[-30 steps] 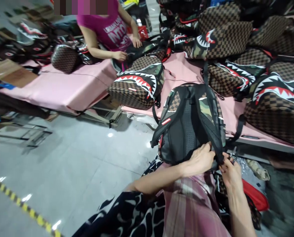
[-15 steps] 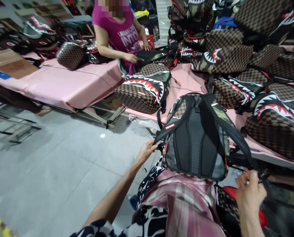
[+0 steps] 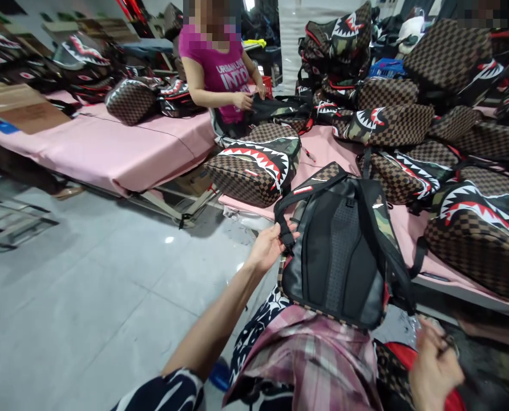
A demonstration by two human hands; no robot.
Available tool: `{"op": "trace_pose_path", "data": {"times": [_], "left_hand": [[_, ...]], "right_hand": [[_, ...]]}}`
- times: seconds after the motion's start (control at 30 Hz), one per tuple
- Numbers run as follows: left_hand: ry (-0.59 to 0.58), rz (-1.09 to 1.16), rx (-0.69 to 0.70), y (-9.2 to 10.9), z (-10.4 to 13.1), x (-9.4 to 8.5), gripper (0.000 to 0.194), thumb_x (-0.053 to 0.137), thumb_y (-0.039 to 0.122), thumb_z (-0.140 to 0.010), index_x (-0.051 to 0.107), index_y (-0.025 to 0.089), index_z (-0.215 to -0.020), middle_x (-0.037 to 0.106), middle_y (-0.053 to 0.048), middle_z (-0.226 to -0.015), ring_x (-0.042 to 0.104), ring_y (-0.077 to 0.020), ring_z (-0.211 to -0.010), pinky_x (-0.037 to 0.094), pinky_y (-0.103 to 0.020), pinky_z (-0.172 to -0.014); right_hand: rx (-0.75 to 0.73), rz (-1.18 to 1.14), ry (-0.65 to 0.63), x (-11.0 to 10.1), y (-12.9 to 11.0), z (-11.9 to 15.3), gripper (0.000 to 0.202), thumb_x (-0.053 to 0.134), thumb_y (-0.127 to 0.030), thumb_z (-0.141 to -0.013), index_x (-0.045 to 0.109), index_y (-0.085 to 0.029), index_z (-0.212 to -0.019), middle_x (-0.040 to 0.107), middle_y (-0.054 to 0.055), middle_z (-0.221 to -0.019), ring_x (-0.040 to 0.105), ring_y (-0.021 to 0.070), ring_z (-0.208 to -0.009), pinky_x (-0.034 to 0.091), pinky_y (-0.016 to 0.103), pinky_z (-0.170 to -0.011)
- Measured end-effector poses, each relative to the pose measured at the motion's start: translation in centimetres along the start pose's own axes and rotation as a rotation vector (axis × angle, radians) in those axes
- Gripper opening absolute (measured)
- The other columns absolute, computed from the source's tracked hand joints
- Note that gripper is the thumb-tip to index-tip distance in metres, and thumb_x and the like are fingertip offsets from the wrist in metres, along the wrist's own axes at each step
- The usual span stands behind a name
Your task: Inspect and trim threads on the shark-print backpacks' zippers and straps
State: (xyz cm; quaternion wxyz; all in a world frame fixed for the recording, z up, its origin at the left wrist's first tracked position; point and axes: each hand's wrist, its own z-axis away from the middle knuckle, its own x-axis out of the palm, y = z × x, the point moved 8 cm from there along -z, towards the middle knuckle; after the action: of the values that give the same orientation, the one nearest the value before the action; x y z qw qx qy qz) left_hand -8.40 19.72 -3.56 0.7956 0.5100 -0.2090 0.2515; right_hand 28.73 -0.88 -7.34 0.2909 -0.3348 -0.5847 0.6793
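A backpack [image 3: 338, 257] leans on the table edge and my lap, its black padded back panel facing me. Checkered and camouflage patches show along its sides. My left hand [image 3: 269, 246] is closed on its left shoulder strap [image 3: 285, 225] near the buckle, thumb on top and fingers behind. The right shoulder strap [image 3: 394, 257] hangs loose along the other side. Below and right of that strap, apart from it, my right hand [image 3: 436, 365] is closed around a small dark item with a ring-like part, too blurred to name.
Shark-mouth backpacks lie close by on the pink table [image 3: 318, 142], one at left [image 3: 254, 162] and one at right [image 3: 481, 240]. Across the table, a person in a purple shirt [image 3: 222, 68] handles another bag. Something red and checkered [image 3: 394, 371] sits beside my right leg.
My right hand has let go of the right strap, which now hangs loose, and moved slightly down. My left hand has risen with the left strap, and the backpack has tilted.
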Motion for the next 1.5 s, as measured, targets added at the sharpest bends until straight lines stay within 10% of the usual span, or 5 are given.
{"op": "trace_pose_path", "data": {"times": [0.2,0.4,0.73,1.27,1.5], "left_hand": [[-0.081,-0.109,-0.017,-0.1,0.9,0.8,0.023,0.054,0.026,-0.085,0.063,0.009,-0.097,0.068,-0.016,-0.099,0.068,-0.0217,-0.076,0.054,-0.03,-0.066],[-0.086,-0.105,-0.096,-0.3,1.0,0.6,0.022,0.059,0.026,-0.082,0.064,0.007,-0.093,0.069,-0.016,-0.093,0.067,-0.0172,-0.066,0.054,-0.027,-0.059],[0.108,0.221,-0.322,-2.9,0.2,-0.5,0.024,0.041,0.02,-0.092,0.06,0.006,-0.086,0.068,-0.016,-0.094,0.067,-0.0187,-0.086,0.054,-0.028,-0.078],[0.085,0.165,-0.254,-3.0,0.7,0.0,0.024,0.042,0.022,-0.092,0.061,0.007,-0.088,0.068,-0.015,-0.093,0.068,-0.0202,-0.082,0.055,-0.031,-0.076],[0.091,0.163,-0.261,-3.1,0.6,-0.1,0.024,0.042,0.022,-0.091,0.06,0.007,-0.089,0.068,-0.015,-0.092,0.068,-0.0196,-0.08,0.055,-0.03,-0.073]], "right_hand": [[-0.756,0.17,-0.796,18.5,-8.3,7.1,0.039,0.045,-0.011,-0.077,0.066,-0.028,-0.105,0.062,0.006,-0.093,0.061,0.0167,-0.074,0.05,0.03,-0.065],[-1.101,0.273,-0.941,27.8,-10.9,11.0,0.034,0.047,-0.01,-0.082,0.067,-0.028,-0.103,0.065,0.006,-0.1,0.062,0.0148,-0.078,0.048,0.026,-0.065],[-0.987,0.43,-0.631,25.1,-9.7,8.2,0.031,0.054,-0.032,-0.085,0.054,-0.018,-0.113,0.063,0.008,-0.092,0.059,0.0192,-0.079,0.043,0.029,-0.069],[-1.208,0.441,-0.637,25.4,-10.2,10.5,0.008,0.053,-0.022,-0.088,0.059,-0.019,-0.092,0.068,0.004,-0.082,0.055,0.0163,-0.071,0.029,0.034,-0.072],[-0.814,0.26,-0.753,25.6,-8.2,8.5,0.009,0.054,-0.026,-0.085,0.06,-0.021,-0.088,0.063,0.003,-0.079,0.054,0.017,-0.072,0.036,0.031,-0.07]]}}
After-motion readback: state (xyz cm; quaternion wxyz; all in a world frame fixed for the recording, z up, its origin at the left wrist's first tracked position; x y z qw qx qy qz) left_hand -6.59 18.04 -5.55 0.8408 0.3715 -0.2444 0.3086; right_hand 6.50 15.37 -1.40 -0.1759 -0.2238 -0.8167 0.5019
